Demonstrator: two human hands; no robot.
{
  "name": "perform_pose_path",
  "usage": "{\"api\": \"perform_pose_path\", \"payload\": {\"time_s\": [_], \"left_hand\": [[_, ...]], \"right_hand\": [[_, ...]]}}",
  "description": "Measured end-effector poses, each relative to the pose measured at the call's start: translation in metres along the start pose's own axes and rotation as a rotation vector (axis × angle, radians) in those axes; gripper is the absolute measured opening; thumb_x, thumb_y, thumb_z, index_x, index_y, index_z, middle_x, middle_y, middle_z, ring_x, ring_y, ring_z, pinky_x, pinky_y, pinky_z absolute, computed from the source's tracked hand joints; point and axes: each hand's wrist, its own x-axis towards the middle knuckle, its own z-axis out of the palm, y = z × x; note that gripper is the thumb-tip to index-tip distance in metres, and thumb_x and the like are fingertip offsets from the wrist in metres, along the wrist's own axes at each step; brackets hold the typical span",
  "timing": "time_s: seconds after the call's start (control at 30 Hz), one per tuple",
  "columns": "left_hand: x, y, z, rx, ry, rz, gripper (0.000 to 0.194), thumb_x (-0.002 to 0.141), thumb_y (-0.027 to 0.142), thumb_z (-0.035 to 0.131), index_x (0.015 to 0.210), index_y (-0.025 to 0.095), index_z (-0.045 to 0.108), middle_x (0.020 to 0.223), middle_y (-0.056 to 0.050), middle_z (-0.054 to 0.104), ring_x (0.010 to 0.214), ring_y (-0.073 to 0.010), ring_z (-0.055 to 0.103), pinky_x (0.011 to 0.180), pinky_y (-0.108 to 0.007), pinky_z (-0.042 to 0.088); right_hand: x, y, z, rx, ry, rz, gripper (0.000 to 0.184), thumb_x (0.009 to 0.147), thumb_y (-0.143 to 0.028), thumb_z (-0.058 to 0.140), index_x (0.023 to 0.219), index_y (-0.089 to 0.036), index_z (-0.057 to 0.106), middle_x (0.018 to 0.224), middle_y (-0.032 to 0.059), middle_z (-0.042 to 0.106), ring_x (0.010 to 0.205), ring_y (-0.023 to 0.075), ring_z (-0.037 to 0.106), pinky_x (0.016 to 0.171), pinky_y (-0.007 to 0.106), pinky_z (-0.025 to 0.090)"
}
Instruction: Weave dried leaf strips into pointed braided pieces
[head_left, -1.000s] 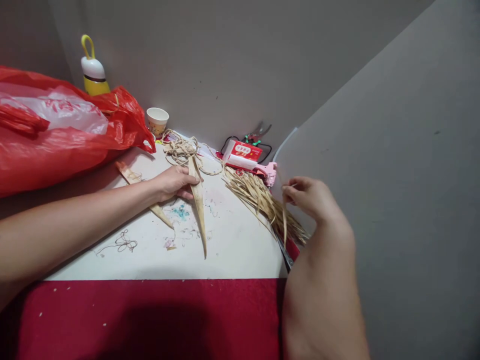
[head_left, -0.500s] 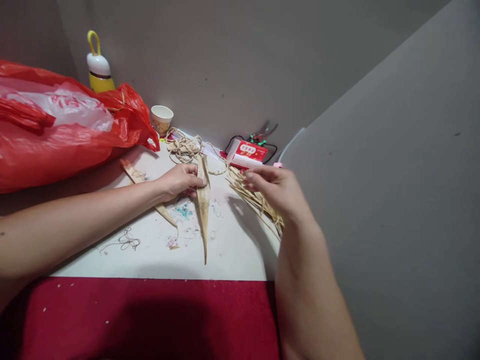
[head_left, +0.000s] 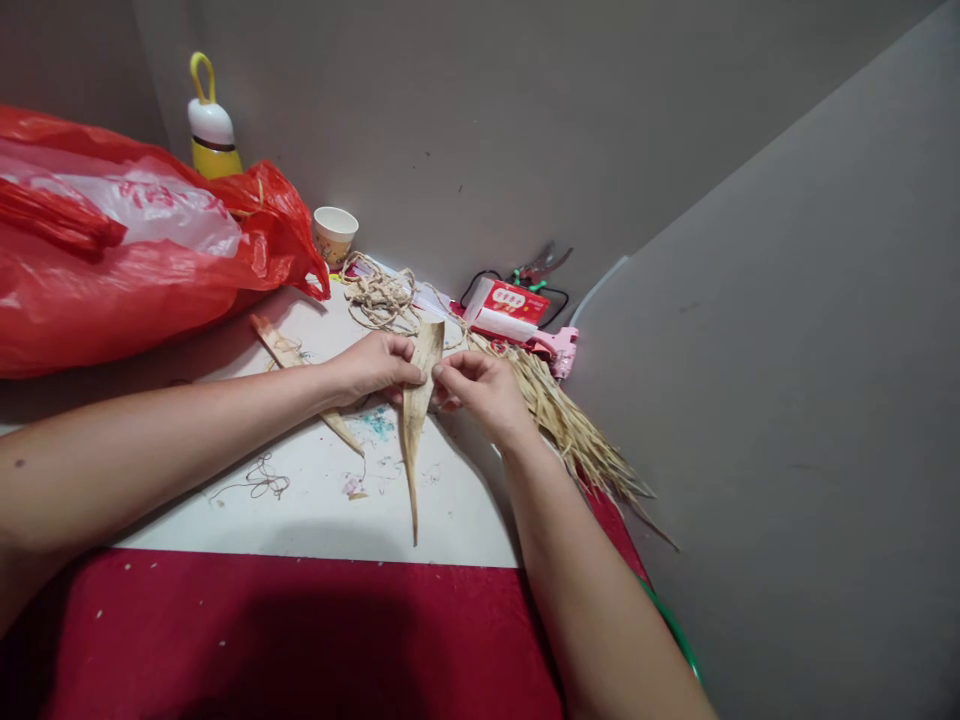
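A dry, pale-tan husk leaf (head_left: pixel 416 425), broad at its top and tapering to a thin tip, is held upright over the white board. My left hand (head_left: pixel 379 368) pinches its left edge between thumb and fingers. On the opposite edge, my right hand (head_left: pixel 484 390) has its thumb and fingertips closed on the leaf. A second husk piece (head_left: pixel 341 430) lies partly under my left forearm. Behind the hands sits a coil of braided cord (head_left: pixel 381 297). To the right rests a bundle of dry strips (head_left: pixel 570 415), partly covered by my right hand.
A red plastic bag (head_left: pixel 150 310) fills the left side, with a yellow bottle (head_left: pixel 216 140) behind it. Along the wall stand a paper cup (head_left: pixel 335 235), a red box (head_left: pixel 510 305), pliers (head_left: pixel 551 262) and a pink tool (head_left: pixel 561 350). Loose thread (head_left: pixel 262 480) lies on the white board (head_left: pixel 465 530).
My right hand has moved left from above the strip bundle to the leaf and taken its right edge. The leaf now faces me more broadly. The view has shifted slightly.
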Motion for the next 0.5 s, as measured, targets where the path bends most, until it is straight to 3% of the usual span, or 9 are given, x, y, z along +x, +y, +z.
{"api": "perform_pose_path", "payload": {"time_s": [0.5], "left_hand": [[-0.0026,0.0028,0.0011,-0.006,0.010,-0.011,0.010,0.069,0.008,0.065,0.065,0.013,0.058,0.055,0.000,0.061,0.049,-0.0094,0.056,0.047,-0.020,0.038]], "right_hand": [[0.0001,0.0047,0.0005,0.121,-0.083,0.048,0.031,0.058,-0.039,0.080,0.065,-0.017,0.060,0.055,-0.0003,0.064,0.047,0.0113,0.060,0.043,0.019,0.048]]}}
